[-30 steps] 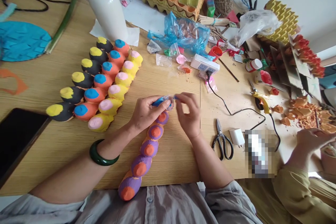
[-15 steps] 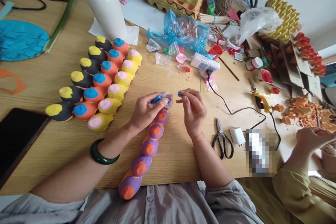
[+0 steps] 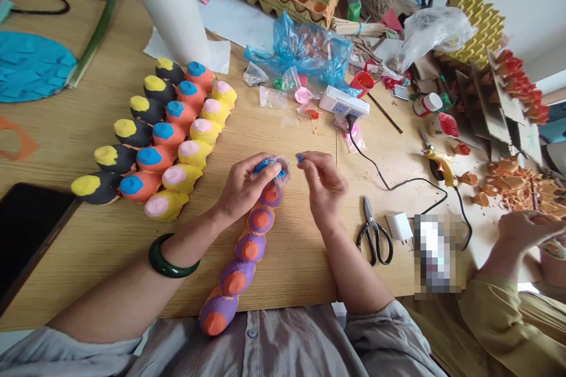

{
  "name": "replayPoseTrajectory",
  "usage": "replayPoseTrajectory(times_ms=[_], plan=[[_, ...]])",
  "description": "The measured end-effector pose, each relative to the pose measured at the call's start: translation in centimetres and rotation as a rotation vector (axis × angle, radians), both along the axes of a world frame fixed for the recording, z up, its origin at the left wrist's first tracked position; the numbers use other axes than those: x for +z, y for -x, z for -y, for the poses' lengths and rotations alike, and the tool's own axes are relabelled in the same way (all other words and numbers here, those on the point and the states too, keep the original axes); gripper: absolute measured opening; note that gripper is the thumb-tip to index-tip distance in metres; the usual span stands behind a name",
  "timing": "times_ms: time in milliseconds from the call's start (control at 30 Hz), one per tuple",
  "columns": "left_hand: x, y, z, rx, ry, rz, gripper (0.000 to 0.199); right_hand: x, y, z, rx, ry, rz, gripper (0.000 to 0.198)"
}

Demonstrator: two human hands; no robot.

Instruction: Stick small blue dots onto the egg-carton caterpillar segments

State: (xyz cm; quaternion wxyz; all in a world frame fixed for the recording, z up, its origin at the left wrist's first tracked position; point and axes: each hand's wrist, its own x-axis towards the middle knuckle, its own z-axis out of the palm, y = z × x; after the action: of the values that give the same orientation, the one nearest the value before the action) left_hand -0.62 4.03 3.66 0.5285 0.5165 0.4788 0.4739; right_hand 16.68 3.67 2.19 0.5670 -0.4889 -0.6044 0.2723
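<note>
My left hand (image 3: 248,187) is closed on a clear plastic packet of blue clay (image 3: 265,166), held above the table. Between the thumb and fingertips of my right hand (image 3: 325,185) is a small bit of blue clay (image 3: 300,159), a short gap to the right of the packet. Below my left hand runs a strip of purple egg-carton cups (image 3: 237,278) with orange centres, reaching to the table's front edge; its far end is hidden by the hand and packet. To the left lie rows of painted cups (image 3: 170,135) in black, orange and yellow with coloured tips.
Black-handled scissors (image 3: 375,232), a white charger (image 3: 399,227) and a yellow glue gun (image 3: 442,166) lie to the right. A power strip (image 3: 344,103) trails a black cord. A white bottle (image 3: 177,17) stands at the back left. Another person's hand (image 3: 522,235) is at the right edge.
My right hand has shifted very slightly left, still pinching the bit of blue clay. The left hand keeps its grip on the packet; the whole view has moved a little.
</note>
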Motion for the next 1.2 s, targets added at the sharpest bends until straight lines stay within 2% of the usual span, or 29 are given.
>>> replayPoseTrajectory(times_ms=[100, 233, 367, 500, 667, 800, 933, 1067, 1200], plan=[[-0.1, 0.0, -0.1, 0.009, 0.008, 0.002, 0.031, 0.4, -0.1, 0.0, -0.079, -0.011, 0.023, 0.018], [-0.3, 0.0, -0.1, 0.007, -0.029, 0.010, 0.031, 1.1, 0.3, 0.3, 0.080, -0.119, 0.247, 0.013], [-0.4, -0.1, -0.1, 0.002, 0.020, 0.087, 0.029, 0.7, 0.1, 0.1, -0.078, -0.068, 0.040, 0.019], [-0.3, 0.0, 0.0, -0.014, -0.012, 0.074, 0.026, 0.0, 0.4, -0.1, 0.037, 0.000, -0.094, 0.018], [-0.2, 0.2, 0.2, -0.042, -0.099, 0.008, 0.024, 0.2, 0.6, 0.1, 0.076, 0.042, -0.032, 0.019], [-0.2, 0.3, 0.2, -0.053, -0.206, -0.102, 0.022, 0.5, 0.5, 0.2, 0.109, -0.147, 0.206, 0.024], [-0.5, 0.2, 0.0, 0.047, -0.278, -0.217, 0.018, 0.3, 0.6, 0.1, 0.094, -0.301, 0.398, 0.036], [-0.9, 0.3, -0.3, 0.130, -0.310, -0.270, 0.017, 0.2, 0.7, 0.2, 0.106, -0.347, 0.408, 0.042], [-0.9, 0.3, -0.4, 0.143, -0.335, -0.310, 0.014, 0.1, 0.9, 0.3, 0.157, -0.293, 0.404, 0.042]])
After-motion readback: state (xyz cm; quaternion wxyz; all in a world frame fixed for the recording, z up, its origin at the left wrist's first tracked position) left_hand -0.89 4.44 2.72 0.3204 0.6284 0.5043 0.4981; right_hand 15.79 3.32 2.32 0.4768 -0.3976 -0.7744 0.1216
